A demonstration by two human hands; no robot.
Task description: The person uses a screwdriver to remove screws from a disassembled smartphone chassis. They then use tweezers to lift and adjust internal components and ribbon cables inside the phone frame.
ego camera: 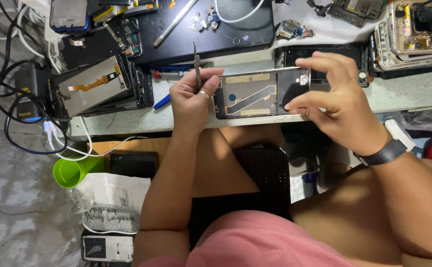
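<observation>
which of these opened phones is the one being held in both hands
The opened phone frame at the table edge, between left hand and right hand; the others lie untouched.

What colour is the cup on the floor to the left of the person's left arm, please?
The cup is bright green, seen best in the head view, the only view.

1. An opened phone frame (260,94) lies at the centre of the frame, on the near edge of the workbench (404,94).
2. The left hand (192,101) touches its left end, with tweezers (196,64) standing up from the fingers.
3. The right hand (342,101) grips its right end.
4. A stack of phone screens (99,86) sits to the left of the left hand.
5. A dark mat (211,29) lies behind the frame, at upper centre, with a pen-like tool (176,22) on it.
6. A pile of phone housings (413,34) fills the upper right.
7. A cup (75,170) and a bag (109,202) lie at lower left, below the bench.
</observation>
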